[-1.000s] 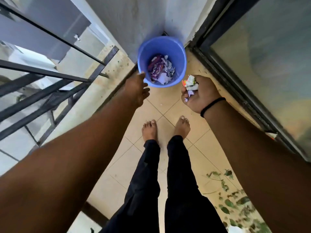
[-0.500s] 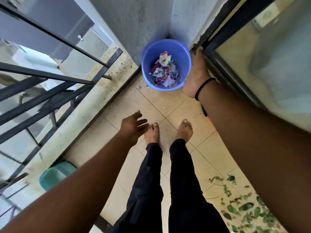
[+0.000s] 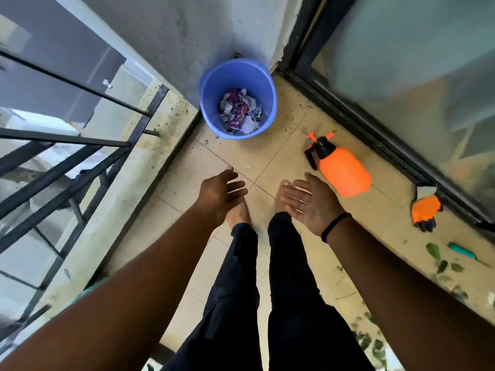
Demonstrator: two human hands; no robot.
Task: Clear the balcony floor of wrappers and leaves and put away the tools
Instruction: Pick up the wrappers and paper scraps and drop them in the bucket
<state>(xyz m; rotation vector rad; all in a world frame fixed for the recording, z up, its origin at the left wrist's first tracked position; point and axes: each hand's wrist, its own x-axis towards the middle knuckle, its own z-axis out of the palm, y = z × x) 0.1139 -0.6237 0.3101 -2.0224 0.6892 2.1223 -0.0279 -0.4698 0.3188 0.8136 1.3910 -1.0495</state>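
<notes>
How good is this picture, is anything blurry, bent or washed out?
Head view: soft daylight, no hard shadows. The wide lens bows the railing and door frame. The blue bucket and orange sprayer look sharp; the glass door shows only hazy reflections, and the leaves near the edge are smeared.

Left hand (image 3: 219, 191) open; right hand (image 3: 310, 202) open, palm up

Black trousers (image 3: 289, 303), black wristband (image 3: 334, 226), bare feet (image 3: 238, 212)
</notes>
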